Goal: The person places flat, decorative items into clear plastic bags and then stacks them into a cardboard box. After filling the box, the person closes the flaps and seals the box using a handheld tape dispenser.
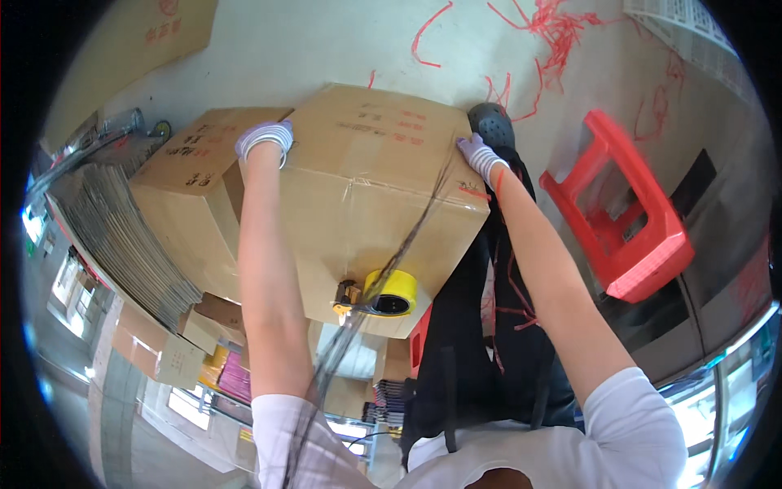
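A large brown cardboard box [371, 191], taped shut along its top seam, sits in front of me. My left hand [264, 137], in a white knit glove, grips its far left corner. My right hand [481, 155], gloved the same way, presses on its far right corner. A tape dispenser with a yellow roll [383, 295] rests on the box's near edge. A second brown box [195, 183] stands against the left side of the first one.
A red plastic stool [623, 212] stands to the right. Red plastic strapping scraps [554, 33] litter the pale floor beyond. A stack of flattened grey cartons [122, 228] lies at left. A flat cardboard sheet [130, 49] lies at top left. A dark shoe [491, 124] shows past the box.
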A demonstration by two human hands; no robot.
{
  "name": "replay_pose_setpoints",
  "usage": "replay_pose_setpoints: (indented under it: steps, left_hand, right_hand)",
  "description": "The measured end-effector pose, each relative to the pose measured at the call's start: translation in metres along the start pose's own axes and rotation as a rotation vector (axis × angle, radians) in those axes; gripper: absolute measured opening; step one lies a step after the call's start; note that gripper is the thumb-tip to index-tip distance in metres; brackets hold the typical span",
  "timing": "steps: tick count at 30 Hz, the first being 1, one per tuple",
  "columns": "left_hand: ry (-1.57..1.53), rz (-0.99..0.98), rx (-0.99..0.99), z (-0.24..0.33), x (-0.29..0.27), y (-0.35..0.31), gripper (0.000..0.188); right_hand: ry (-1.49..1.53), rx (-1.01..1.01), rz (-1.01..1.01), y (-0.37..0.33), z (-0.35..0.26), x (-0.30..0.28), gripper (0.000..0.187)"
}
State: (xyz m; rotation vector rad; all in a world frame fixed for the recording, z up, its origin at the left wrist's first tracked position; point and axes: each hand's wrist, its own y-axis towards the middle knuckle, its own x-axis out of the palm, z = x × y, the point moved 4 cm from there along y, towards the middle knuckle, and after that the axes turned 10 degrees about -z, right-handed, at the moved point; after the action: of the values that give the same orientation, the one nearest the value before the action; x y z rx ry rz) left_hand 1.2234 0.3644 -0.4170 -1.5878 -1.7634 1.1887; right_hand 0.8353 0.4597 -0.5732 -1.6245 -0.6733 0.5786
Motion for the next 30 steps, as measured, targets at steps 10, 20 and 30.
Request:
replay_pose_setpoints:
  steps: [10,20,30]
  left_hand:
    - [-1.794,0.388,0.222,-0.185,0.184,0.021,0.067]
    - [-2.180,0.328,-0.026,-0.196,0.413,-0.136,0.051]
    - [-2.171,0.472,0.205,-0.141,0.426,-0.200,0.036]
  right_hand:
    - [1.501,-0.072,-0.332,-0.150,0.050,0.112,0.044]
    - [0.173,-0.850,-0.021,-0.240,-0.167,0.032,0.023]
    - [-1.700,-0.582,-0.066,-0.283,-0.074,0.293,0.031]
